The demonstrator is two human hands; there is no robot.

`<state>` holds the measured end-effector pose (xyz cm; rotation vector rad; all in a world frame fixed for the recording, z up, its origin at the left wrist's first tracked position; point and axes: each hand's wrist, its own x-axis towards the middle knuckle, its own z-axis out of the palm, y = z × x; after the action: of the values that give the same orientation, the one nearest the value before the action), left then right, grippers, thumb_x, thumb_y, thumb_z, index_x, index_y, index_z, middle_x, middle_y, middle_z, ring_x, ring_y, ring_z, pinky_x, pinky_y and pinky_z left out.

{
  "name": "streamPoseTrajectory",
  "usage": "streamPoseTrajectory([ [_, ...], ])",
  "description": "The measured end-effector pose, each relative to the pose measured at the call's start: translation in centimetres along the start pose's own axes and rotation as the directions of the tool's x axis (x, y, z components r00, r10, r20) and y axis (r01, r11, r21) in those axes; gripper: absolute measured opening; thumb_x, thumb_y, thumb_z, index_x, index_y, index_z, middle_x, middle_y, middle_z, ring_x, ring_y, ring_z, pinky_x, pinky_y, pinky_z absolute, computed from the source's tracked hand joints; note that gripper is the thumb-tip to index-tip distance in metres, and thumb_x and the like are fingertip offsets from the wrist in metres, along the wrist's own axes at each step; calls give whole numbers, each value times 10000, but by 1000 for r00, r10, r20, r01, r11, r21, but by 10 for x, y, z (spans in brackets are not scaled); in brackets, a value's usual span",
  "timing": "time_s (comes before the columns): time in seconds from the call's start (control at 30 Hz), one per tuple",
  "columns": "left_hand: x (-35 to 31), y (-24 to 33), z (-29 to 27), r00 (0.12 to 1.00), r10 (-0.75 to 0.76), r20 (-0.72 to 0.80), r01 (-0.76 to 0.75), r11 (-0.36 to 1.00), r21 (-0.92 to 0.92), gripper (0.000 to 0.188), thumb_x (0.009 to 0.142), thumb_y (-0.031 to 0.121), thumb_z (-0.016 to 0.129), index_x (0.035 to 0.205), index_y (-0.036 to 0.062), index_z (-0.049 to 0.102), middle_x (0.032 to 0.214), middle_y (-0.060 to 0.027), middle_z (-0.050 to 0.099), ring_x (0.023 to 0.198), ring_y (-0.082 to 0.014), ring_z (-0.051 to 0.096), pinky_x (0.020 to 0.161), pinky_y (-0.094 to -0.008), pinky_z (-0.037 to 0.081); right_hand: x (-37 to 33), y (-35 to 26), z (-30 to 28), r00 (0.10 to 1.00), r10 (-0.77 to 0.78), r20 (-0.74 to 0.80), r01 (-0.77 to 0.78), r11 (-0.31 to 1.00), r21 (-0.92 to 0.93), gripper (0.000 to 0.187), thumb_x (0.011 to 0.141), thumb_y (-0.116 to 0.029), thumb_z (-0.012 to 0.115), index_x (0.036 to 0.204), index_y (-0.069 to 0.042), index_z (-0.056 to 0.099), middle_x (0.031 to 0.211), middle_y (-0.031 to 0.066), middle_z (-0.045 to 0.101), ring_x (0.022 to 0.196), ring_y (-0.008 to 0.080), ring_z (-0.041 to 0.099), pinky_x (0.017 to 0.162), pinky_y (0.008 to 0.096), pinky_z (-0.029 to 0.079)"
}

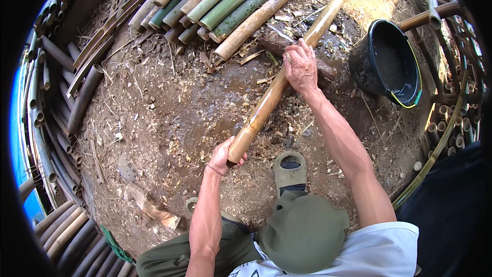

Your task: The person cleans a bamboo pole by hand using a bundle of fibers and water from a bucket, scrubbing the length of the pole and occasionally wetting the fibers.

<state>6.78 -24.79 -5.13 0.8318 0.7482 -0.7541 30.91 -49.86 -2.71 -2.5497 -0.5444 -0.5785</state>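
A long tan bamboo pole (261, 109) slants from the middle of the view up to the far right, its surface shiny as if wet. My left hand (221, 157) is closed round its near end, thumb on one side and fingertips showing on the other. Farther up, my right hand (301, 67) lies over the pole with its fingers curled onto it. Whether anything else is under that palm is hidden. Beneath the pole, close to my right hand, is a dark rough log (324, 72); I cannot tell if the two touch.
A black bucket (366, 66) with dark liquid stands to the right. Green and tan bamboo poles (241, 0) are piled at the far side. More stacked poles line the left (84, 97) and lower left (66, 231). Wood chips litter the damp dirt ground (169, 138).
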Motion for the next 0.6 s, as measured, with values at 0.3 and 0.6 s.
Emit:
streamPoseTrajectory([
  [0.3,2,-22,-12,982,119,-146,-103,988,113,438,1057,364,365,1143,6,601,860,-138,680,630,-201,657,497,-334,531,-125,-153,-2,961,-236,147,180,931,318,155,904,-167,583,825,-76,680,1055,89,707,1260,297,550,1140,533,327],
  [0.6,-3,-3,5,985,115,-127,-92,981,168,474,1046,370,380,1065,-34,628,731,-151,682,512,-218,617,479,-331,510,-77,-97,1,972,-125,197,95,983,158,181,934,-196,553,886,-83,686,1090,100,711,1250,316,563,1152,542,309],
])
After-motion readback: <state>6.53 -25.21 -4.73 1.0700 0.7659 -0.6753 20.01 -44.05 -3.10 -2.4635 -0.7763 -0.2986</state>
